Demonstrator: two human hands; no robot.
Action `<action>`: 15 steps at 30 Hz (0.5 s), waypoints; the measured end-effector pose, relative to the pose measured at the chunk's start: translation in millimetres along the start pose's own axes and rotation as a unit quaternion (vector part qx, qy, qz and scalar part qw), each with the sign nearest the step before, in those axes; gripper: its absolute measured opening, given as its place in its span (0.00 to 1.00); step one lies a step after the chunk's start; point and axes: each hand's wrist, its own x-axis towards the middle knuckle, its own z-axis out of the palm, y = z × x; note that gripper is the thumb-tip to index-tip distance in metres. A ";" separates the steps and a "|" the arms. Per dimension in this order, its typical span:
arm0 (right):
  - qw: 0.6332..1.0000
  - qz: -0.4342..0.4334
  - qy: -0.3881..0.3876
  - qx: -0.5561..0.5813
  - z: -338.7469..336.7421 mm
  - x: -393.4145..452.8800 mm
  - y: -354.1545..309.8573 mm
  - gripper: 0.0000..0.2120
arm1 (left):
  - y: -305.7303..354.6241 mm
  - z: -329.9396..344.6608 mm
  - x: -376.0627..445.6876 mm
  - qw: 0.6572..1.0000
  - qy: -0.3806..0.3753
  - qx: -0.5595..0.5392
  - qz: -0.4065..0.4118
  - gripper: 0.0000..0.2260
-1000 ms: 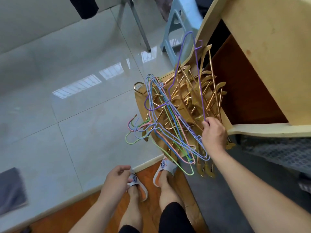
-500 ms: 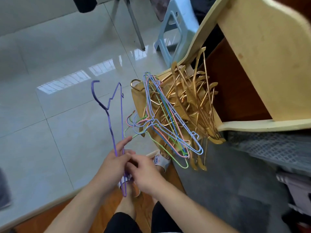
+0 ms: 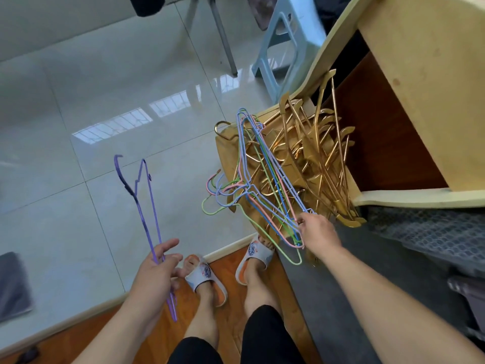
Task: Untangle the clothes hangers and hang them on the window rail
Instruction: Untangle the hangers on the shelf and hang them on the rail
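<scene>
Untangling step. Left hand point(image 3: 154, 274) grips freed purple wire hanger point(image 3: 147, 219), clear of pile. Right hand point(image 3: 316, 232) pinches pastel wire hangers point(image 3: 265, 185) on gold hanger heap point(image 3: 315, 156). Next: lift one free without snagging.
</scene>
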 end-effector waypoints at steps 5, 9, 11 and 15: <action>1.000 -0.018 -0.007 -0.016 -0.4 -1.9 -4.3 0.04 | -6.1 1.5 -1.2 1.000 -0.007 0.004 0.004 0.13; 0.999 -0.018 -0.015 -0.031 0.2 2.7 -6.1 0.03 | -8.4 4.9 -3.3 1.000 -0.006 0.014 0.000 0.11; 0.999 -0.025 -0.013 -0.044 0.5 4.3 -7.8 0.06 | -9.5 5.8 -6.3 1.000 -0.008 0.012 -0.002 0.10; 0.998 -0.033 -0.030 -0.034 1.5 3.3 -12.5 0.08 | -15.2 4.2 -10.6 1.000 -0.008 0.001 -0.007 0.09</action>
